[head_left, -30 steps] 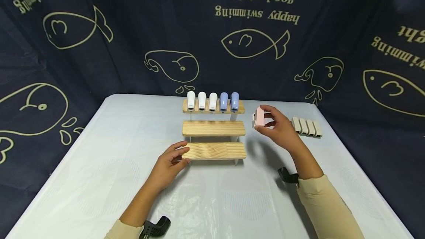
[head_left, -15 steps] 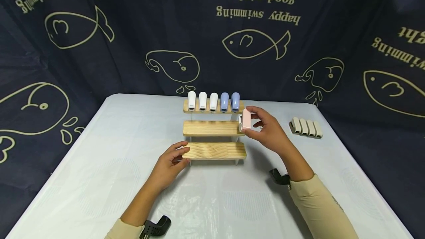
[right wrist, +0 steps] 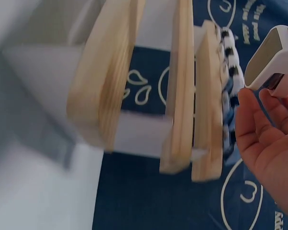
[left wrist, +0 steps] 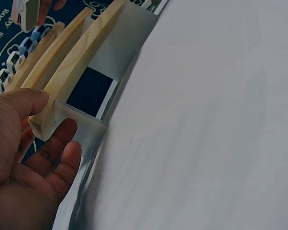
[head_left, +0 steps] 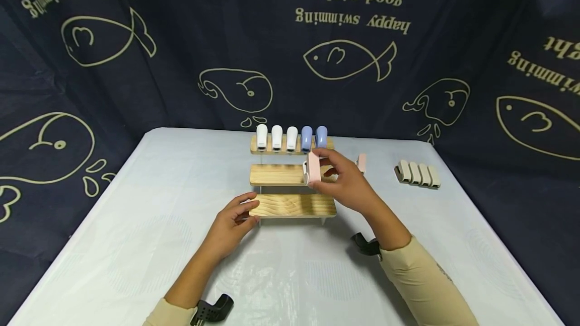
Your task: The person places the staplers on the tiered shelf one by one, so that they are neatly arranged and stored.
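Observation:
A small pink-and-white stapler (head_left: 313,169) is held between the thumb and fingers of my right hand (head_left: 348,181), over the right part of the middle board (head_left: 276,174) of a three-step wooden rack. In the right wrist view, the stapler (right wrist: 271,62) appears raised beyond the boards, partly cut off by the frame edge. My left hand (head_left: 230,228) grips the left end of the rack's front board (head_left: 292,206), its thumb against the wood. On the rear board stand white staplers (head_left: 276,137) and blue staplers (head_left: 306,138) in a row.
Another pink stapler (head_left: 361,163) stands on the white tabletop (head_left: 149,190), just behind my right hand. Several cream staplers (head_left: 414,172) lie side by side farther right. A dark cloth (head_left: 281,44) with fish drawings hangs behind the table.
My right hand has carried the pink stapler leftward from beside the rack to over the middle board. Another pink stapler has come into sight behind it. My left hand has stayed put.

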A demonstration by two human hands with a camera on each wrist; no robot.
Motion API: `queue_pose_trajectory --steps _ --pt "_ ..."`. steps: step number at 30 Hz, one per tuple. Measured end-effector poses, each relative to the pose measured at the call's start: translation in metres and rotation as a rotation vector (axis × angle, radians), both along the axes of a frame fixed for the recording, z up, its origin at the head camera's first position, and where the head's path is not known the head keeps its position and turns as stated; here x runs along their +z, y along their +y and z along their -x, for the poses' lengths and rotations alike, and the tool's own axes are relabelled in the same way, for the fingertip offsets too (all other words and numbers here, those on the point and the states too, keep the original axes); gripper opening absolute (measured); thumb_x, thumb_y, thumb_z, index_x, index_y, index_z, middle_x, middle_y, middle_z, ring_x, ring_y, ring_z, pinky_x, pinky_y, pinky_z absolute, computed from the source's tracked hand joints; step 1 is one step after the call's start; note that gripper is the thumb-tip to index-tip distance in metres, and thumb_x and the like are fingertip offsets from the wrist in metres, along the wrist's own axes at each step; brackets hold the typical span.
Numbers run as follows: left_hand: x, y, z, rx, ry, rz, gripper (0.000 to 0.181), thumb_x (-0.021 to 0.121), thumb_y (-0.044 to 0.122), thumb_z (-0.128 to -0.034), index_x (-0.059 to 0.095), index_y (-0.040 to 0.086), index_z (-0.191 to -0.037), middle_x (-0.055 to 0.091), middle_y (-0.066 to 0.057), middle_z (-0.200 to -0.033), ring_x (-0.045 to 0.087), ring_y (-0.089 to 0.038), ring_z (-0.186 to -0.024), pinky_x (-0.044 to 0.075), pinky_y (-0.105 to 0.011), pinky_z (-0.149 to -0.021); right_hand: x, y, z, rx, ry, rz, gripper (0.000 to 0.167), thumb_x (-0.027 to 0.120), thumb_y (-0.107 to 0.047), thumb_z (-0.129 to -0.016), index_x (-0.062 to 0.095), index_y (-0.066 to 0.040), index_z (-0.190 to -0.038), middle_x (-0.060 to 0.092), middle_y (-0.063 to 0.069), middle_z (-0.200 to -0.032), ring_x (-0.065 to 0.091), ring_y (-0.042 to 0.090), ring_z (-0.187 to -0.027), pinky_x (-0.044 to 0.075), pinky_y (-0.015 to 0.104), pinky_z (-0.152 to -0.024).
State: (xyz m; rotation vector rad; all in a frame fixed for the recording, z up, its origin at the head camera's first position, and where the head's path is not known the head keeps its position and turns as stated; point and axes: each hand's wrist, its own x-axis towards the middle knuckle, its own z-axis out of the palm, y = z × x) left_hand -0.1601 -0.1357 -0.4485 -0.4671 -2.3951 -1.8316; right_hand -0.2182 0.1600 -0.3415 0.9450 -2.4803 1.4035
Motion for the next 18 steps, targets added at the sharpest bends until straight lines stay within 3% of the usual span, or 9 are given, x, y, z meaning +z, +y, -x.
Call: queue_pose_trajectory --steps 7,11,18 --pt "-0.001 0.001 0.000 0.000 0.007 0.006 0.038 0.071 0.005 -0.0920 0.064 -0.003 -0.128 0.050 -0.008 -0.145 0.063 -0.023 -0.108 0.054 -0.031 -0.092 -0.002 -0.020 -0.002 0.021 -0.048 -0.008 0.069 0.083 -0.011 -0.082 0.051 -0.011 -0.143 0.055 0.003 -0.136 0.055 0.023 -0.116 0.051 0.043 -0.087" --pt "-0.001 0.000 0.001 0.002 0.010 0.005 0.037 0.072 0.006 -0.0922 0.064 -0.003 -0.128 0.050 -0.007 -0.145 0.063 -0.023 -0.107 0.054 -0.031 -0.092 -0.004 -0.030 0.000 0.036 -0.032 -0.014 0.068 0.085 -0.012 -0.081 0.053 -0.012 -0.141 0.056 0.004 -0.134 0.057 0.027 -0.114 0.052 0.042 -0.085" --pt "-0.001 0.000 0.001 0.004 0.020 0.004 0.037 0.072 0.005 -0.0917 0.064 -0.004 -0.127 0.050 -0.009 -0.145 0.064 -0.023 -0.107 0.054 -0.030 -0.091 -0.010 -0.047 0.005 0.029 0.006 -0.061 0.068 0.085 -0.016 -0.081 0.053 -0.013 -0.141 0.057 0.001 -0.133 0.059 0.021 -0.112 0.052 0.039 -0.084"
